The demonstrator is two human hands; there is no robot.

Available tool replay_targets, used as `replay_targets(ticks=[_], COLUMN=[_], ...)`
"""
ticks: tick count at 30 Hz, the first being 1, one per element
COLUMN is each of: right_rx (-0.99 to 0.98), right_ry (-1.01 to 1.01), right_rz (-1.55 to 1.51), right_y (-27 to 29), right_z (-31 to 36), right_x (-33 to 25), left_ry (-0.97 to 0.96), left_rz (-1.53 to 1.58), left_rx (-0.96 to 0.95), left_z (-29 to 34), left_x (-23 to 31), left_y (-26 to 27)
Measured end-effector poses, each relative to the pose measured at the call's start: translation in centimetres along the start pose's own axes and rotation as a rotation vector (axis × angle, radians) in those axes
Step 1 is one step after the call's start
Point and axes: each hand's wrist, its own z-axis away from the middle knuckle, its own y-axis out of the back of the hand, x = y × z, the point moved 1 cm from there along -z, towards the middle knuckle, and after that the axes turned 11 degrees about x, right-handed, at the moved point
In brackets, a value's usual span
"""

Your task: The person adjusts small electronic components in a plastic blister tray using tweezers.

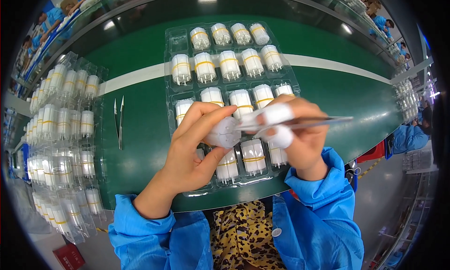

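Observation:
My left hand point(194, 150) is closed around a white cylindrical part point(225, 132), its end face with small pins turned up toward me. In my right hand point(300, 129), whose thumb and finger wear white finger covers, is a pair of metal tweezers point(323, 123). The tweezers' tips reach the end of the white part; motion blurs them. Beneath both hands lies a clear plastic tray point(179, 39) with rows of similar white cylinders point(205, 67), each ringed by a yellow band and most with pins at the near end. My hands hide some of them.
A second pair of tweezers point(119, 125) lies on the green work surface point(140, 106), left of the tray. Stacked trays of white cylinders point(61, 122) stand at the left edge. A pale strip point(136, 77) crosses the surface. People in blue point(408, 136) are at the sides.

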Motion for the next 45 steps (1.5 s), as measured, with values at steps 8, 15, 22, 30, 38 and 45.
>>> replay_targets(ticks=[8, 15, 22, 30, 38, 45], right_rx=[0.017, 0.015, 0.011, 0.006, 0.043, 0.029], right_ry=[-0.054, 0.036, 0.042, 0.044, 0.047, 0.065], right_rz=[-0.104, 0.033, 0.071, 0.087, 0.098, 0.114], right_y=[-0.23, -0.42, -0.42, -0.34, -0.24, -0.30], right_z=[0.32, 0.16, 0.08, 0.13, 0.25, 0.15], right_x=[-0.36, -0.32, -0.39, -0.38, -0.22, -0.19], left_ry=[0.020, 0.030, 0.046, 0.059, 0.065, 0.057], left_rz=[0.107, 0.177, 0.177, 0.182, 0.186, 0.198], left_rx=[0.036, 0.042, 0.046, 0.043, 0.045, 0.057], left_z=[0.10, 0.09, 0.16, 0.24, 0.25, 0.36], left_x=[-0.14, -0.41, -0.33, -0.19, -0.22, -0.21], left_y=[-0.08, -0.24, -0.31, -0.25, -0.38, -0.60])
